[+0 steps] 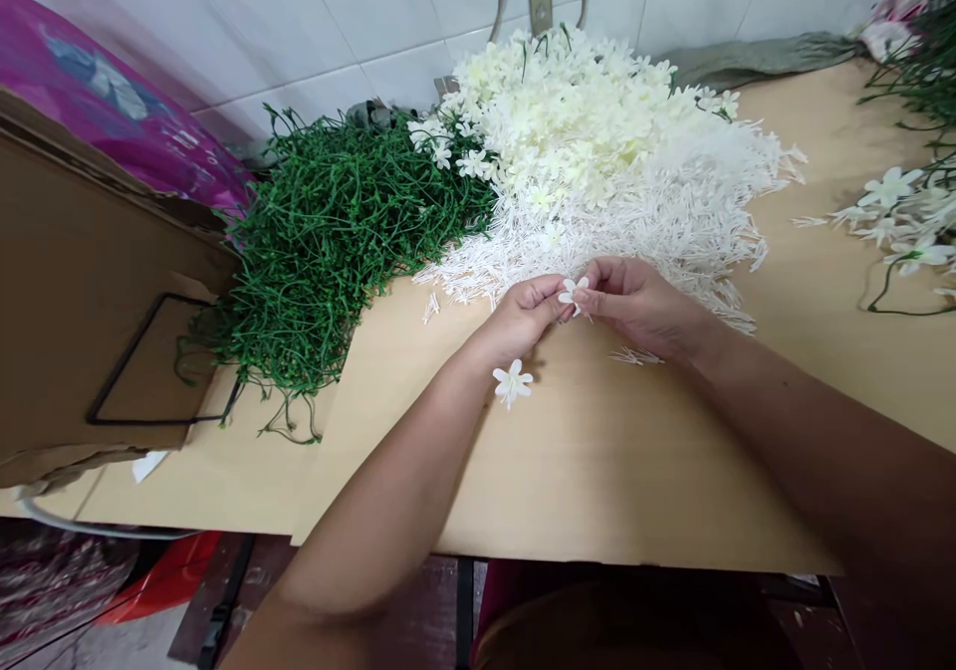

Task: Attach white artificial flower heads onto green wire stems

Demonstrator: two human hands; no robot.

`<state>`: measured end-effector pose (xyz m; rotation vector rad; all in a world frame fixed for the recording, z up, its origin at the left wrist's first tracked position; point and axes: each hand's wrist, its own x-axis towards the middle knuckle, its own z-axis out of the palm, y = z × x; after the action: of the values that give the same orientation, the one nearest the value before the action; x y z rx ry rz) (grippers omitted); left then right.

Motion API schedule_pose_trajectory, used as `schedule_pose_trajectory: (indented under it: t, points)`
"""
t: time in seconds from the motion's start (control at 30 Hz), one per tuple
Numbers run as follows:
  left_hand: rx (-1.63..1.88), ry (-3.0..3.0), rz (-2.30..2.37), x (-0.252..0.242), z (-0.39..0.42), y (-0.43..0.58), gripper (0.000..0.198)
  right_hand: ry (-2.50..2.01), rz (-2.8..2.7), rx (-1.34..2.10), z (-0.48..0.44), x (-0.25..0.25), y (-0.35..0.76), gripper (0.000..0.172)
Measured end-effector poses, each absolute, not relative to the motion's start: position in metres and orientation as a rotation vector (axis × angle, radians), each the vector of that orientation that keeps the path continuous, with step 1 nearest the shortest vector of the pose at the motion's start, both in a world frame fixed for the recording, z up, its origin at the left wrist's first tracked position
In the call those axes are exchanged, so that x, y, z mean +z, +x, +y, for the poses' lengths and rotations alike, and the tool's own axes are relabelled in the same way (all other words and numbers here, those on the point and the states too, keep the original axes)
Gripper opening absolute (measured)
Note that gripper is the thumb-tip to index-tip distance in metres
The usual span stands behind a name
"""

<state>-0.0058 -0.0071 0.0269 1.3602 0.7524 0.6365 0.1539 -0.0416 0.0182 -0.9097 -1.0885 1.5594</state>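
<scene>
My left hand (523,318) and my right hand (640,304) meet at the middle of the table, both pinching one small white artificial flower (574,292) between their fingertips. A second white flower (512,382) lies on the table just below my left wrist. Right behind my hands spreads a big heap of white plastic stamens (672,222) with a mound of cream-white flower heads (575,122) on top. To its left lies a tangle of green plastic stems (329,232).
The light wooden table (597,471) ends at a near edge. A brown cardboard box (82,292) stands at the left. Assembled flower stems (907,217) lie at the right edge. A tiled wall is behind, with a grey cloth (754,55) at the back right.
</scene>
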Motion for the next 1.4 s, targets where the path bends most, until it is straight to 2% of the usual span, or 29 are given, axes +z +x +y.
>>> schedule_pose_trajectory:
  t: [0.3,0.43,0.73,1.23,1.4]
  points:
    - [0.628,1.207,0.734,0.027,-0.004,-0.006,0.022,-0.777,-0.926,1.739,-0.042,0.021,0.159,0.019]
    - [0.644,1.206,0.761,0.028,-0.005,-0.006,0.016,-0.798,-0.913,1.735,-0.041,0.022,0.159,0.014]
    - [0.690,1.211,0.768,0.029,-0.007,-0.003,0.027,-0.797,-0.864,1.717,-0.043,0.021,0.158,0.018]
    - [0.659,1.257,0.745,0.030,-0.007,-0.003,0.025,-0.960,-0.894,1.784,-0.037,0.022,0.165,0.023]
    - [0.656,1.256,0.743,0.028,-0.006,-0.002,0.030,-1.017,-0.878,1.831,-0.036,0.023,0.167,0.024]
